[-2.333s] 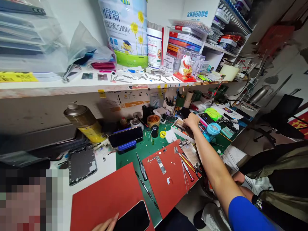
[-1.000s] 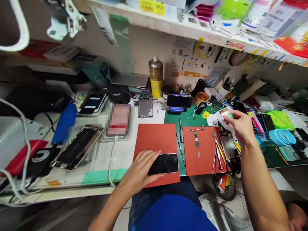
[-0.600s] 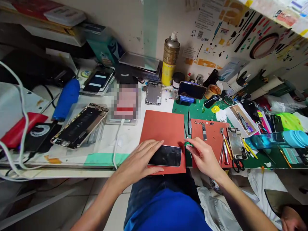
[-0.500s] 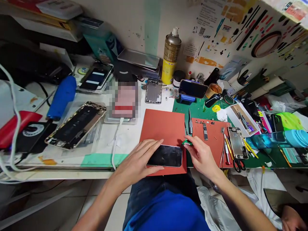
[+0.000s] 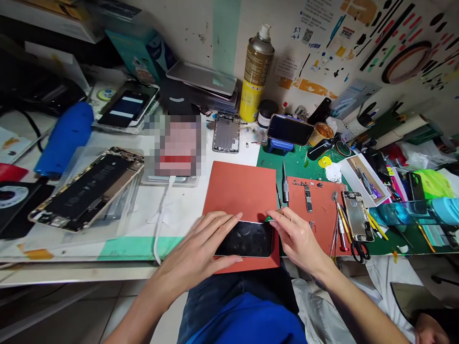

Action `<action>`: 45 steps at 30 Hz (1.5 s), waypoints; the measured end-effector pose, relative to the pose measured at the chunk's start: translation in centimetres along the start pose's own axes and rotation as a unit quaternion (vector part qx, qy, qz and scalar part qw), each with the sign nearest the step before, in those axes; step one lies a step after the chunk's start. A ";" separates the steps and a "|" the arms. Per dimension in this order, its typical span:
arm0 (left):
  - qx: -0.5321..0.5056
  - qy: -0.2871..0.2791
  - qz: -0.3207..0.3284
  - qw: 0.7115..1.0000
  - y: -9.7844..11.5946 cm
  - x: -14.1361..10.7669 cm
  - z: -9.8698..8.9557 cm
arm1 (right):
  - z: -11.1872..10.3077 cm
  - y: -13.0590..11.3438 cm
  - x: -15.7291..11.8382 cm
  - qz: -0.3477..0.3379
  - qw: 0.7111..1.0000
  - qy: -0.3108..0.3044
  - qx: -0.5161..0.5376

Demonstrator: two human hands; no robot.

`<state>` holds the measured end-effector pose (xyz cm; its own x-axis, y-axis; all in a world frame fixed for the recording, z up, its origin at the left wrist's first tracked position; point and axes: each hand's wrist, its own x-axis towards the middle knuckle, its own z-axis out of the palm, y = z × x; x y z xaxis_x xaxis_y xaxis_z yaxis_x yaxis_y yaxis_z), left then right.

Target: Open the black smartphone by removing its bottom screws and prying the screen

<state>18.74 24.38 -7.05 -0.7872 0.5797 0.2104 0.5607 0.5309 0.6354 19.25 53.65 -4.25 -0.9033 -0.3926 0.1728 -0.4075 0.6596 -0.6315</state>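
A smartphone [image 5: 247,240] with a dark, smudged screen lies flat near the front edge of a reddish-brown mat [image 5: 240,188]. My left hand [image 5: 208,243] grips its left end, fingers along the far edge and thumb along the near edge, covering that end. Between the thumb and fingertips of my right hand [image 5: 292,231] is a small green opening pick [image 5: 268,219], mostly hidden by the fingers. The pick is at the phone's far right corner; whether its tip sits in the seam I cannot tell. A grey pen-shaped screwdriver [image 5: 285,184] lies just beyond my right hand.
A second mat [image 5: 328,215] on the right carries a logic board [image 5: 308,198], tweezers and screwdrivers. Scissors [image 5: 359,252] and an opened phone housing [image 5: 357,215] lie beside it. Left are another opened phone [image 5: 89,188] and a white cable [image 5: 159,224]. A spray can [image 5: 256,74] stands behind.
My right hand has brought the green pick left, from beside the phone's right end onto its far right corner. My left hand keeps its grip. The camera view has shifted slightly.
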 end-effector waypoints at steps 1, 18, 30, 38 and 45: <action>0.002 -0.001 0.000 1.000 0.0 0.0 0.0 | 0.0 0.0 0.0 0.000 1.000 -0.004 0.002; 0.007 -0.001 0.006 1.000 0.1 0.0 0.0 | 0.1 -0.7 0.0 -0.080 0.990 -0.011 -0.112; 0.067 0.029 0.061 0.995 0.2 -0.4 0.0 | -0.5 -1.4 -1.6 -0.044 0.991 0.122 -0.019; 0.110 0.071 0.091 0.987 0.1 -0.4 0.0 | -0.3 -0.9 -3.3 -0.162 0.980 0.100 -0.058; 0.122 0.075 0.098 0.985 -0.3 -1.0 0.5 | -0.7 -1.1 -2.2 -0.138 0.985 0.101 -0.028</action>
<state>19.53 23.95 -7.79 -0.6762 0.5983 0.4299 0.7366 0.5605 0.3785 21.61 54.21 -3.38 -0.7628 -0.4306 0.4825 -0.6433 0.5814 -0.4981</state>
